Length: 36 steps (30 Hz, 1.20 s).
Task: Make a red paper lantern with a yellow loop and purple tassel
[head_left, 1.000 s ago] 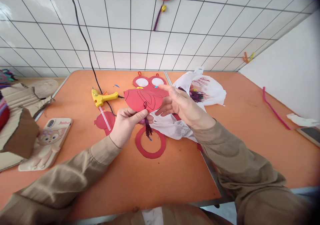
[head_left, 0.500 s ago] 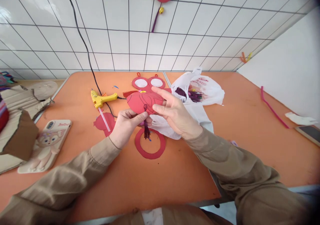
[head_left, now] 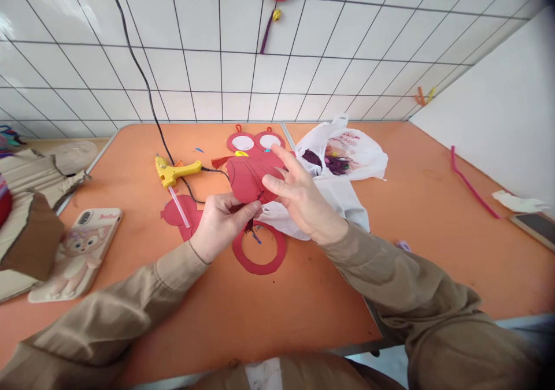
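Observation:
Both hands hold up a red craft cutout (head_left: 247,177) marked with dark pencil-like lines, its face tilted. My left hand (head_left: 223,222) pinches the lower edge, thumb in front, at the loop of a dark purple tassel (head_left: 249,226) that hangs below, partly hidden. On the right edge, my right hand (head_left: 303,196) lays its thumb on the face, while its other fingers reach behind, with the index raised. A red ring (head_left: 260,270) lies flat on the table beneath. Behind the cutout are two red rings with white centres (head_left: 241,143) and an orange-red tassel (head_left: 220,162).
A yellow glue gun (head_left: 173,173) with a clear stick rests at left over another red cutout (head_left: 173,211); its cable runs up the wall. A white plastic bag (head_left: 366,153) holds purple tassels. A cased phone (head_left: 78,254) and cardboard (head_left: 41,234) sit at far left.
The cutout has tilted and its lower part has turned in my hands. My left thumb has moved over the tassel loop, and less of the tassel shows. The view has shifted slightly.

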Tool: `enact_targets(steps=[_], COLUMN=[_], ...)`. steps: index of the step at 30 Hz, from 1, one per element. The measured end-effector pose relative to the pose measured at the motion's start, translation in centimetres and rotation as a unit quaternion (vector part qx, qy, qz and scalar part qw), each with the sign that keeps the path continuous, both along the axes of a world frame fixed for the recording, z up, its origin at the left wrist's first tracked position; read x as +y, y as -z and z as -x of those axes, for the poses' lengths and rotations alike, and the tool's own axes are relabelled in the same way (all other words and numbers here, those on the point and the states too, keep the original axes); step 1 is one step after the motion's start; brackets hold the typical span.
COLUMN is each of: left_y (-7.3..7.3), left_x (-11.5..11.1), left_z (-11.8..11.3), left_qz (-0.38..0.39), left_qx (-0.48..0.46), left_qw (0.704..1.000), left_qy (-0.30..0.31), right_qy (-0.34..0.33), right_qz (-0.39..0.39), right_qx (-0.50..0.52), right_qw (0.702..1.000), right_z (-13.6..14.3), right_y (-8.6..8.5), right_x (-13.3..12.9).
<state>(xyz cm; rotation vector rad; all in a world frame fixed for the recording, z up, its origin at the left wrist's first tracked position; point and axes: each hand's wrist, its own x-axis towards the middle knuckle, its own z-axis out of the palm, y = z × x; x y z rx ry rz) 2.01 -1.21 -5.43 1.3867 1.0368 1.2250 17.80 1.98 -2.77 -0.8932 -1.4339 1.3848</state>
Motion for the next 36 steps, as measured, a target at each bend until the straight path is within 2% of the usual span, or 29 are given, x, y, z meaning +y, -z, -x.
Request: enact_targets(steps=[3,11,20,31,36], left_y=[0.0,-1.0,-1.1,-0.9,-0.9], left_x=[0.0,0.0,0.1,0.2,0.2], left_z=[0.0,0.0,-0.1,0.1,0.1], left_qz=[-0.003,0.058,0.077,0.082,0.085], left_qx=[0.003,-0.071,-0.124,-0.123,-0.123], left_qw=[1.000,0.996,0.989,0.988,0.988], left_qy=[0.002,-0.001,0.021,0.039,0.040], right_qy=[0.014,-0.028,-0.021,-0.049,-0.012], right_qz=[0.062,0.074,0.048,0.050,0.019], right_qx=[0.047,0.043,0.009,0.033,-0.009], right_qw=[0.997,0.996,0.999,0.997,1.000], right_z=[0.2,0.2,0.3,0.2,0.2], right_y=[-0.2,0.0,-0.2,0.0,0.2], right_x=[-0.2,-0.3,-0.5,-0.5,-0.5])
